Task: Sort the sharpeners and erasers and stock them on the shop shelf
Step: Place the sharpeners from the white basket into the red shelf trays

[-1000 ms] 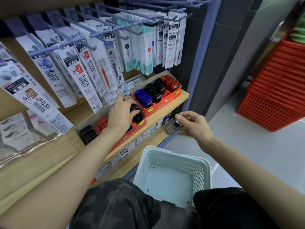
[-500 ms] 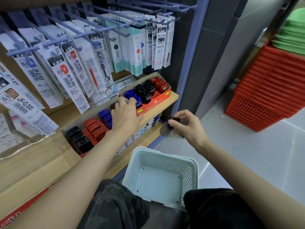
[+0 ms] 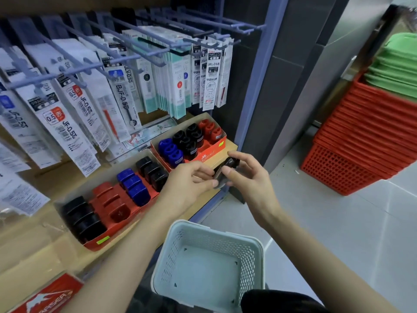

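Note:
A black sharpener [image 3: 225, 171] is pinched between both hands in front of the shelf edge. My left hand [image 3: 187, 186] holds its lower end with thumb and fingertips; my right hand [image 3: 250, 179] grips its upper end. Two red display trays stand on the wooden shelf [image 3: 230, 146]: the near tray [image 3: 101, 241] holds rows of black, red and blue sharpeners, the far tray [image 3: 203, 157] holds blue, black and red ones. A pale green basket [image 3: 209, 227] sits on my lap, and nothing shows inside it.
Packs of pen refills [image 3: 67, 123] hang from hooks above the trays. A blue shelf upright [image 3: 255, 86] and a dark wall stand to the right. A stack of red shopping baskets [image 3: 361, 141] is on the tiled floor. A red eraser box [image 3: 49, 297] shows at bottom left.
My left hand left the near tray and came right to meet my right hand at the black sharpener. The view shifted, showing the near tray fully.

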Demonstrator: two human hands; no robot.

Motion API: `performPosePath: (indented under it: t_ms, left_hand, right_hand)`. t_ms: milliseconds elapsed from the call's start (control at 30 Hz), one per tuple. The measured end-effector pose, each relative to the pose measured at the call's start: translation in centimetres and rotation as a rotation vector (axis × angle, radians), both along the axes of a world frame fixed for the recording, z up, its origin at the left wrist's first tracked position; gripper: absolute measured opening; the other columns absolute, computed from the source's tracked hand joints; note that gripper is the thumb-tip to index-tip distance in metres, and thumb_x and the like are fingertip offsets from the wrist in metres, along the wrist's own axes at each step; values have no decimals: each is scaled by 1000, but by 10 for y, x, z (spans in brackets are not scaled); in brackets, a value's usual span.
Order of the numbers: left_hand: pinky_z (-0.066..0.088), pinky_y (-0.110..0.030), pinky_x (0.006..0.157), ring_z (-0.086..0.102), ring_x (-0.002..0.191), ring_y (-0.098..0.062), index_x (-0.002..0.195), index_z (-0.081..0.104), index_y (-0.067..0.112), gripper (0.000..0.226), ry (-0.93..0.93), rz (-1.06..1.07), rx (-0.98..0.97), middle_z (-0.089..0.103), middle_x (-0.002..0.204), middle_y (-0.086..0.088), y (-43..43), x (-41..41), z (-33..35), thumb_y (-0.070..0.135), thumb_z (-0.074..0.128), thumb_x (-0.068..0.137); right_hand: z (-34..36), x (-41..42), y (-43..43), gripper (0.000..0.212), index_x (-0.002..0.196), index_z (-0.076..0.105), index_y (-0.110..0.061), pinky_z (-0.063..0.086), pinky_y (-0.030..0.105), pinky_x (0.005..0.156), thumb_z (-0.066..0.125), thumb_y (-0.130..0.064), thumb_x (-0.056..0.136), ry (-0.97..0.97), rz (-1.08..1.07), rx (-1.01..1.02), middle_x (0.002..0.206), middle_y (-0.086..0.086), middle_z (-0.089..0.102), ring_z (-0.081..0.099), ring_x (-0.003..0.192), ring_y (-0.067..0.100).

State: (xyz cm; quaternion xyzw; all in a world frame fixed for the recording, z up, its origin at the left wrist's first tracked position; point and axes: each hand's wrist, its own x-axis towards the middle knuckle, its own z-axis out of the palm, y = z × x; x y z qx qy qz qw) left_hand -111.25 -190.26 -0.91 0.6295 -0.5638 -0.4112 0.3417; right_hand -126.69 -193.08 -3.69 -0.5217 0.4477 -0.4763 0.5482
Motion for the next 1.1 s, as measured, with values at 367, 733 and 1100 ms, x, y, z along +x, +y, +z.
performPosePath:
  t_ms: [367,733,1100]
  left_hand:
    - [45,-24,84,57,96,-5,111,60,26,27,-247,162,-60,62,103,13,-21,20,7,27,67,84]
    - [52,-39,85,58,93,-7,114,58,27,31,-321,166,74,60,104,12,-25,41,8,34,65,85]
    - [44,-14,70,55,85,1,107,60,23,22,-200,64,6,59,94,13,-27,36,-13,28,66,86]
  right_hand:
    - [-20,51,-113,38,116,53,-18,49,22,82,71,-22,83,323,-209,-155,105,-9,57,58,93,3]
    - [-58,60,-137,33,118,58,-19,30,26,83,65,-25,87,927,-101,-549,116,1,57,44,105,22]
    - [-38,26,-97,53,142,36,-30,26,33,109,55,-25,93,886,137,-277,144,1,32,26,132,20]
